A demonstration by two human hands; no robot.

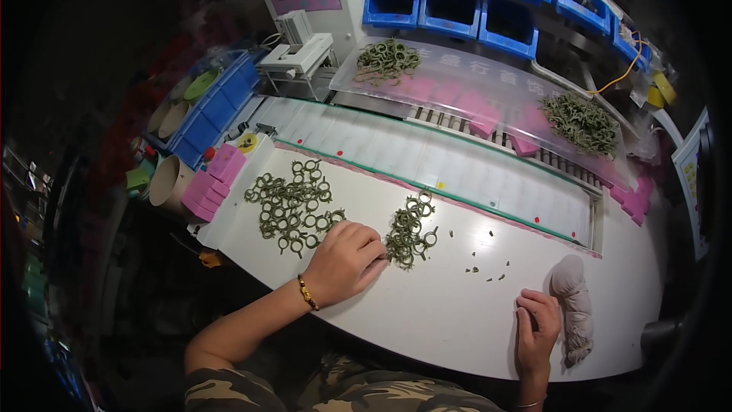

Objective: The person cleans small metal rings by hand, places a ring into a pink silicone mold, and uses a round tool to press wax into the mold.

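My left hand (pixel 343 263) is closed at the left edge of the smaller pile of green metal ring pieces (pixel 412 229); its fingertips are hidden. A larger, spread pile (pixel 286 202) lies beyond it to the left. My right hand (pixel 537 320) rests at the table's right with fingers loosely bent and apart, nothing visible in them. It is beside a pale, lumpy cloth bundle (pixel 572 305). Several tiny green bits (pixel 475 269) are scattered between my hands and farther back.
The white table (pixel 435 320) borders a glass-topped channel (pixel 396 160). Behind it, a plastic tray (pixel 457 76) holds two green heaps, below blue bins (pixel 450 8). Pink blocks (pixel 217 175) and a blue crate (pixel 213 99) stand left, with a small white machine (pixel 297 61). A screen (pixel 690 191) stands right.
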